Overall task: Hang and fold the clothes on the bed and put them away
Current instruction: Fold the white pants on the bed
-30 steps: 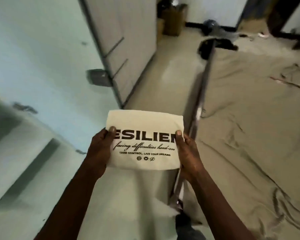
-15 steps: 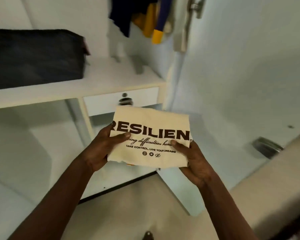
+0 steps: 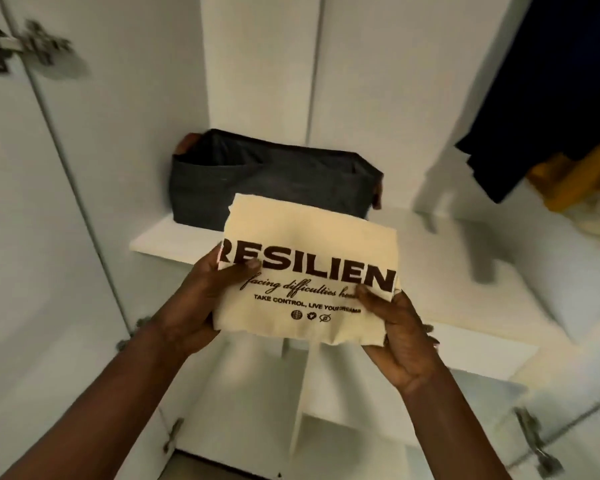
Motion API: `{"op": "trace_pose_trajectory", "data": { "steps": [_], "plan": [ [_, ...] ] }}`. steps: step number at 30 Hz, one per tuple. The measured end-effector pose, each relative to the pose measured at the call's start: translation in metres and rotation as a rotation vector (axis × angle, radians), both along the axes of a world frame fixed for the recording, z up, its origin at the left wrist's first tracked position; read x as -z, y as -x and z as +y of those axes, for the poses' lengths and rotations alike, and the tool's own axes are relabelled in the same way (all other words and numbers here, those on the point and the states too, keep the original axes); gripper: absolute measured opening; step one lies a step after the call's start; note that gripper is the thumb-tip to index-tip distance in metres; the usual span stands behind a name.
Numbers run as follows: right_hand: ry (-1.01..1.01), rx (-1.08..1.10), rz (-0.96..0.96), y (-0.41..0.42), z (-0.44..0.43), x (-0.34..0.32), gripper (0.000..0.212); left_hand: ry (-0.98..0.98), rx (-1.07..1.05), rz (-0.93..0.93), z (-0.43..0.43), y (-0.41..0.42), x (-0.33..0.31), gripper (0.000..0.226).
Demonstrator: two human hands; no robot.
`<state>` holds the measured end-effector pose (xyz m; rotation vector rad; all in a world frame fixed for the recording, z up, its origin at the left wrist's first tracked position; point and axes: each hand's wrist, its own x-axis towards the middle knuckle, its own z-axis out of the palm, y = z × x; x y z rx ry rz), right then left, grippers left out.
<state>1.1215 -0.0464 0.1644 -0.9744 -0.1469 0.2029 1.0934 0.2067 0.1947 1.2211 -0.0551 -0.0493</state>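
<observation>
A folded cream shirt (image 3: 309, 271) with dark lettering is held over the front edge of a white shelf (image 3: 465, 282). The left hand (image 3: 194, 306) grips its left edge with the thumb on top, and the right hand (image 3: 402, 337) grips its right edge likewise. Just beyond the hands sits a dark bin (image 3: 274, 178). Bare shelf lies beyond the right hand.

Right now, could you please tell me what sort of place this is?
Most likely inside an open wardrobe: a white shelf with a dark fabric bin, hanging clothes at the right, and a door hinge. The left hand and right hand hold a folded shirt.
</observation>
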Motion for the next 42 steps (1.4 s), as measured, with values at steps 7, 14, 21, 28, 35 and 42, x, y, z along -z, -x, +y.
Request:
{"op": "trace_pose_trajectory", "data": {
  "steps": [7,14,21,28,35,42],
  "plan": [
    [0.096,-0.164,-0.097,-0.120,0.079,-0.045,0.044,0.235,-0.194,0.007,0.055,-0.071,-0.031,0.041],
    [0.710,0.332,-0.579,-0.257,0.135,-0.081,0.048,0.296,-0.265,-0.104,0.129,-0.181,-0.105,0.026],
    [1.552,-0.156,-0.699,-0.359,0.136,-0.099,0.057,0.172,-0.216,-0.018,0.167,-0.313,-0.149,0.021],
    [1.316,-0.366,-0.651,-0.367,0.135,-0.076,0.017,0.147,-0.073,0.014,0.157,-0.418,-0.141,0.020],
    [1.224,-0.521,-0.640,-0.358,0.127,-0.096,0.015,-0.117,-0.094,0.201,0.190,-0.460,-0.078,0.022],
    [1.364,-0.508,-0.570,-0.395,0.162,-0.100,0.028,-1.140,-0.024,0.312,0.236,-0.456,-0.021,0.066]
  ]
}}
